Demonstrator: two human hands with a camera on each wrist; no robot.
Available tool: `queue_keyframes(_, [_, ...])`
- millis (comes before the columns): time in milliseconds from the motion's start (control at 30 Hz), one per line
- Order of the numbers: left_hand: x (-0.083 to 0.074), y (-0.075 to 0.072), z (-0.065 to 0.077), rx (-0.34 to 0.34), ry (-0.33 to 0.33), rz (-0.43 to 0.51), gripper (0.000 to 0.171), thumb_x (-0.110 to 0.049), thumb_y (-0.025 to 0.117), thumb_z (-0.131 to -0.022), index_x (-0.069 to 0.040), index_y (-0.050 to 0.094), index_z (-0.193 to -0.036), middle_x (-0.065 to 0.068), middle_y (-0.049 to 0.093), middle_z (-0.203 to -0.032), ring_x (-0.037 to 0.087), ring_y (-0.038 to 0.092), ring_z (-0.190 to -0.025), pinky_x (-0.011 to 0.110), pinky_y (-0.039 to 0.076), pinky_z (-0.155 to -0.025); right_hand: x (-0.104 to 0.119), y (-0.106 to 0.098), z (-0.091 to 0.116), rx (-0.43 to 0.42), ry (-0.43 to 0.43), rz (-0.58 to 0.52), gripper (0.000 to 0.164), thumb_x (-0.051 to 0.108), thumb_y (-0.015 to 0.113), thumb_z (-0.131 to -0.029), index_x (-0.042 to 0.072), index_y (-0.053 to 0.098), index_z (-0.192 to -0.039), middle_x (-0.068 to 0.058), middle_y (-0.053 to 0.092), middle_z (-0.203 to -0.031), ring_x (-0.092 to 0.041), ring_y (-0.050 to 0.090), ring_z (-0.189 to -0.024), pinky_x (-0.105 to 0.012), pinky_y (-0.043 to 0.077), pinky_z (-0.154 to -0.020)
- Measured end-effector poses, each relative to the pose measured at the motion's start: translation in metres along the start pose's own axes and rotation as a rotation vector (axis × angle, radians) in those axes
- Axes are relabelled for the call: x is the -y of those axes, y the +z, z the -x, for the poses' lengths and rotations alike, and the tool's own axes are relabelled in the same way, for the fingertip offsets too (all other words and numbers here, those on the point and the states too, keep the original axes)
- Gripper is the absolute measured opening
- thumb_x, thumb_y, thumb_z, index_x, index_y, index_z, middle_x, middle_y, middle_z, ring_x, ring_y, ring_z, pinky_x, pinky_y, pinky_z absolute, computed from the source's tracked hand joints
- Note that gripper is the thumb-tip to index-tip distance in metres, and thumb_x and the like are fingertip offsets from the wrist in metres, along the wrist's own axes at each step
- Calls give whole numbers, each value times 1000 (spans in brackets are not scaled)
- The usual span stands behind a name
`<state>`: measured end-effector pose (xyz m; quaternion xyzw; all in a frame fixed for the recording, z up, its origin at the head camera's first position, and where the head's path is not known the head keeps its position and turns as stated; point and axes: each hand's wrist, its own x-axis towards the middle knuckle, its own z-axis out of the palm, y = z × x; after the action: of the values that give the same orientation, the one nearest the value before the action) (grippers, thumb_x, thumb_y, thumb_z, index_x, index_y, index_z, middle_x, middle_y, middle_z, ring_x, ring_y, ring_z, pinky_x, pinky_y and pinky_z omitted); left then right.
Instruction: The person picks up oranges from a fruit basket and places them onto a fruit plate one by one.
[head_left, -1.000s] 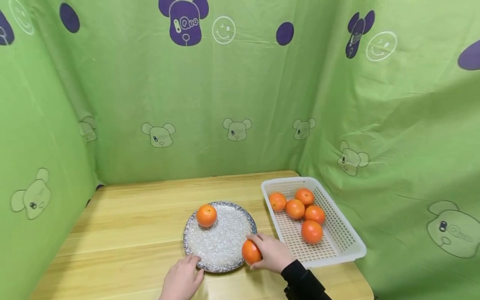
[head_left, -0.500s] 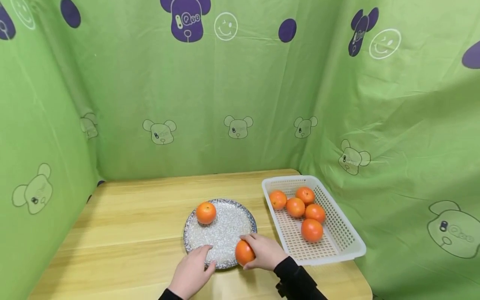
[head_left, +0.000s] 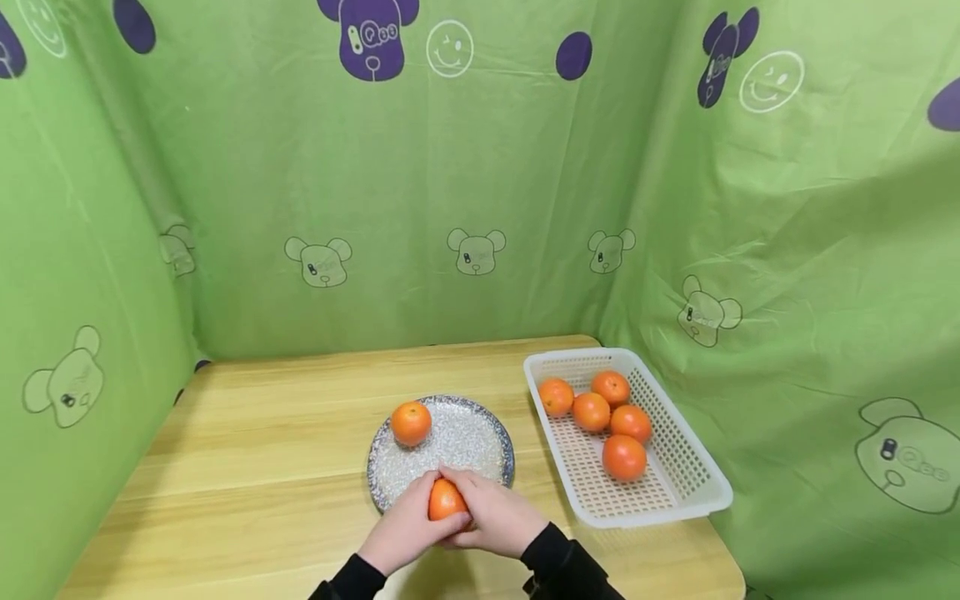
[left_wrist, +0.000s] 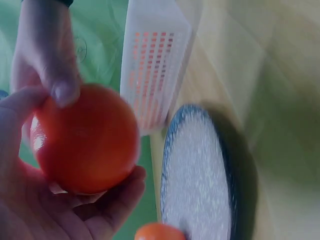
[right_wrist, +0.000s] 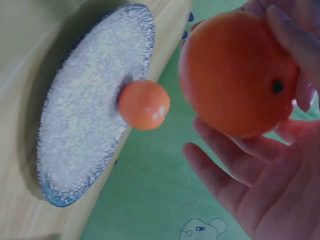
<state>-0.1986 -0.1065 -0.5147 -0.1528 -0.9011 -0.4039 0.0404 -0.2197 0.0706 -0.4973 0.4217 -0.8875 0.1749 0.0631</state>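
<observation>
In the head view my left hand [head_left: 408, 525] and right hand [head_left: 501, 515] meet around an orange [head_left: 446, 502], held over the near part of a speckled grey plate [head_left: 468, 442]. Both hands grip this fruit. In the left wrist view, the left fingers lie beneath the orange [left_wrist: 87, 140], while the right thumb presses on its top. The right wrist view shows a small green stem mark on the orange [right_wrist: 235, 75], with right fingers curving along its underside. A second orange [head_left: 411, 423] sits on the plate's far left part.
To the right of the plate stands a white perforated plastic basket [head_left: 663, 492] containing several oranges [head_left: 624, 457]. All this is on a light wooden table [head_left: 247, 467]. Green printed curtains [head_left: 420, 183] hang behind and at both sides.
My right hand has carried the orange leftward from the plate's right edge. My left hand has moved right from the near rim and now also holds the fruit.
</observation>
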Motion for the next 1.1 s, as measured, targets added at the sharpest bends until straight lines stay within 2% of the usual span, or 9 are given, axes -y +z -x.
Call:
queue_keyframes(67, [7, -8, -4, -6, -25, -37, 64, -52, 66, -74, -8, 51, -119, 4, 57, -103, 13, 57, -82, 26, 47, -64, -3, 2, 2, 64, 63, -32, 88, 49, 68, -74, 7, 30, -141, -8, 48, -132, -19, 49, -117, -33, 42, -95])
queue_keyframes(167, [20, -22, -16, -37, -72, -117, 66, -47, 70, -71, -7, 51, -118, 8, 57, -106, 16, 58, -82, 30, 48, -64, -10, 2, 8, 157, 163, -51, 82, 48, 66, -77, 10, 31, -141, -9, 46, -135, -22, 46, -121, -36, 40, -97])
queue_keyframes(300, [44, -31, -34, -87, -157, -255, 71, -43, 74, -67, -5, 50, -122, 15, 57, -109, 25, 60, -84, 39, 49, -64, -19, 4, 18, 207, 224, -25, 67, 43, 66, -79, 15, 43, -135, -6, 52, -129, -21, 52, -114, -35, 45, -91])
queue_keyframes(533, [83, -24, -60, -168, -213, -465, 69, -38, 74, -62, -3, 52, -117, 17, 57, -95, 32, 59, -72, 44, 47, -55, -26, 10, 30, 210, 213, 1, 54, 44, 63, -80, 17, 53, -126, -5, 56, -125, -23, 53, -114, -36, 46, -89])
queue_keyframes(633, [95, -16, -65, -226, -194, -506, 65, -35, 74, -62, -2, 53, -114, 18, 56, -92, 34, 56, -68, 45, 46, -54, -27, 9, 32, 201, 213, -25, 53, 42, 63, -81, 16, 53, -126, -5, 56, -125, -21, 54, -113, -35, 46, -89])
queue_keyframes(733, [104, -8, -65, -279, -168, -524, 67, -33, 76, -64, -1, 52, -117, 21, 54, -98, 37, 56, -75, 47, 47, -59, -29, 8, 34, 186, 219, -42, 51, 39, 63, -82, 15, 53, -126, -4, 56, -125, -20, 54, -112, -34, 46, -89])
queue_keyframes(900, [107, -4, -61, -316, -135, -502, 78, -32, 78, -66, 2, 44, -128, 28, 47, -116, 43, 49, -104, 51, 42, -85, -32, 8, 37, 172, 230, -44, 49, 38, 62, -83, 14, 54, -125, -3, 58, -122, -19, 56, -110, -34, 46, -88])
queue_keyframes(1000, [96, -10, -54, -341, -79, -533, 77, -33, 77, -67, 4, 45, -127, 30, 46, -121, 44, 44, -112, 52, 35, -95, -33, 7, 38, 172, 230, -51, 49, 39, 61, -83, 14, 54, -125, -4, 58, -122, -19, 56, -110, -34, 46, -89])
queue_keyframes(1100, [77, -19, -42, -365, 19, -600, 61, -31, 72, -72, 2, 53, -119, 25, 54, -115, 40, 48, -109, 51, 36, -96, -35, 5, 38, 166, 233, -59, 48, 37, 61, -84, 13, 54, -125, -5, 58, -121, -21, 56, -110, -36, 46, -90])
